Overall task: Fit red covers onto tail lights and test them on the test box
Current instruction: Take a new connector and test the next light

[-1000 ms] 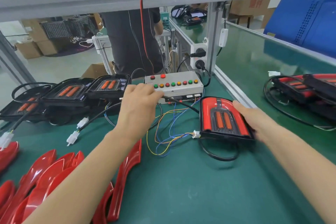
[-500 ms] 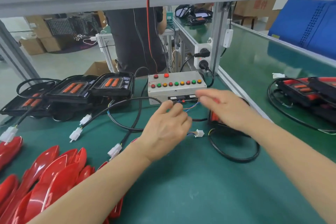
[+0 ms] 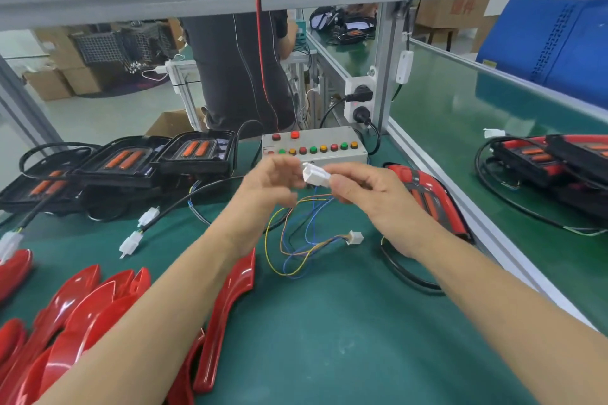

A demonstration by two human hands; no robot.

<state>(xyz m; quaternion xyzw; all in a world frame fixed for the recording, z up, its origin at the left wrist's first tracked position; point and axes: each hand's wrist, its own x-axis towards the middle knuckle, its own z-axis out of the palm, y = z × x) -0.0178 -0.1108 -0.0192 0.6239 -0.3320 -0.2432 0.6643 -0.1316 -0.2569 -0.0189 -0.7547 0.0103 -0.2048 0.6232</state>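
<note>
Head view: your right hand (image 3: 371,194) pinches a white connector (image 3: 316,174) between thumb and fingertips, raised above the green tabletop (image 3: 329,322) just in front of the test box (image 3: 314,148). Your left hand (image 3: 266,187) sits just left of that grip, fingers loosely curled and touching or almost touching the plug's near end; whether it holds a mating half cannot be told. Behind and to the right of the right hand lies the tail light (image 3: 427,197), red cover already on. Below the grip, thin coloured wires (image 3: 296,240) loop down to a second small white plug (image 3: 355,237) lying on the mat. To the left of the left forearm lie spare red covers (image 3: 82,306), with uncovered black lights (image 3: 131,161) farther back. The risk from here appears to be a skewed or reversed mating: forcing the plug could bend pins or give a false test. A tug could also snag the loose wires.
</note>
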